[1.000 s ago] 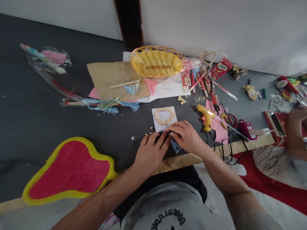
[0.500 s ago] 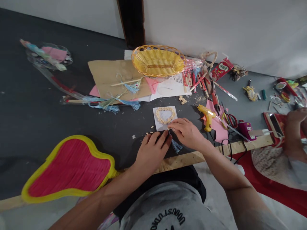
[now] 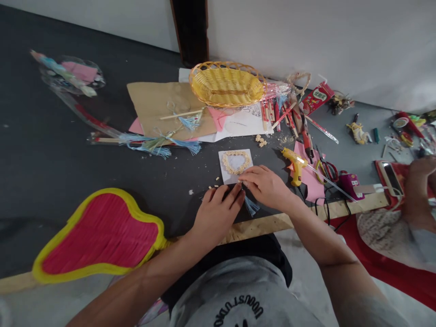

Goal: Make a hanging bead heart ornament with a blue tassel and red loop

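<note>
My left hand (image 3: 218, 209) lies low on the dark table, its thumb and index finger closed at the upper end of a blue tassel (image 3: 252, 207). My right hand (image 3: 267, 186) meets it there in a pinch; a tiny pale bit shows at its fingertips, too small to name. The tassel's threads hang out between both hands toward the table edge. Just beyond the fingers is a white square card (image 3: 225, 178) with a heart-shaped ring of small cream pieces (image 3: 235, 170) on it. Small pale pieces (image 3: 217, 179) lie loose left of the card.
A yellow glue gun (image 3: 293, 162) and scissors (image 3: 327, 170) lie to the right on pink paper. Behind stand a yellow basket (image 3: 228, 93) and brown paper (image 3: 153, 104) with tassels. At left lies a red-and-yellow fan-like piece (image 3: 98, 234). Another person's arm (image 3: 418, 195) is far right.
The view has shifted slightly. Both hands stay in nearly the same place at the tassel, fingertips together; a little more of the pale bit shows between them.
</note>
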### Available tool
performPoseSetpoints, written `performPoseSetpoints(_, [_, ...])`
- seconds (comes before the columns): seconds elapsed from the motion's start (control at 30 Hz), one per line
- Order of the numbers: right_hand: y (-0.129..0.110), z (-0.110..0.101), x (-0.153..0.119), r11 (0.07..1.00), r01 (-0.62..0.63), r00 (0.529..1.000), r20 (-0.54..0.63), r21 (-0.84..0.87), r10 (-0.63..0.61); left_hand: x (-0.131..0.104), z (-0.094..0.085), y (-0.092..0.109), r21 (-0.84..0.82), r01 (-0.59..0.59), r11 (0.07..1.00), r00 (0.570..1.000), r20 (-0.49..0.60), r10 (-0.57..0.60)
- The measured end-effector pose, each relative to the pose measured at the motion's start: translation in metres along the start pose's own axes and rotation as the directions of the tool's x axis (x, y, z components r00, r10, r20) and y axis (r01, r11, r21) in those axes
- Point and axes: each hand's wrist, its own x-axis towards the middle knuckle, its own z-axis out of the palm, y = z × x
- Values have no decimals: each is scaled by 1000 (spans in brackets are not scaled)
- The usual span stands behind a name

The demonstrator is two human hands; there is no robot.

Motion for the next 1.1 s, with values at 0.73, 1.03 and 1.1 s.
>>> performPoseSetpoints(0.73, [117,-154,54,803,-448,786,-601,-393,145,-2,0,-1,-31,40,999,996,-83,-43])
performPoseSetpoints(1.03, [234,-193,180,599,-622,783,-414,-504,465,-2,9,-5,-154,104,983,989,-87,-119])
performPoseSetpoints(1.1, [247,-189,194,584,-642,766,-430,-496,477,-4,12,-5,-196,107,975,990,-73,-124])
